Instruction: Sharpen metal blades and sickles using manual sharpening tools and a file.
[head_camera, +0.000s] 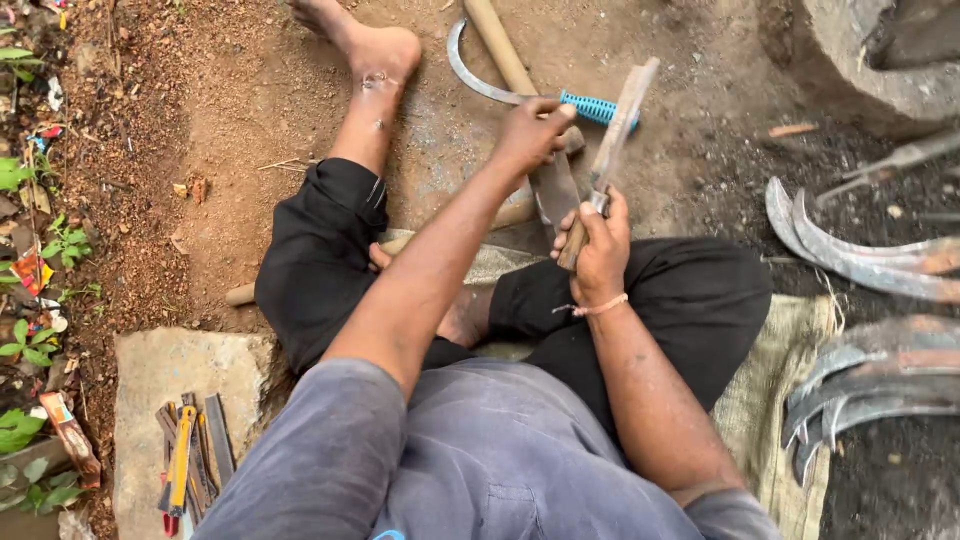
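Seated on the ground, a person works a blade.
The right hand (598, 245) grips the wooden handle of a flat blade (625, 112), held upright; the left hand (532, 130) closes on a blue-handled file (592, 107) beside it, sickles (860, 260) lying to the right.

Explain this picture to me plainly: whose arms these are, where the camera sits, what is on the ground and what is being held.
There is no machine here. The one picture comes from a camera on a person's head, looking down at their own arms and crossed legs as they sit on bare earth.

The right hand grips the wooden handle of a flat metal blade pointing away from the body. The left hand holds a tool with a blue ribbed handle beside that blade.

A curved sickle blade lies ahead. More curved blades are stacked on the right. On a stone slab at lower left lie metal files.
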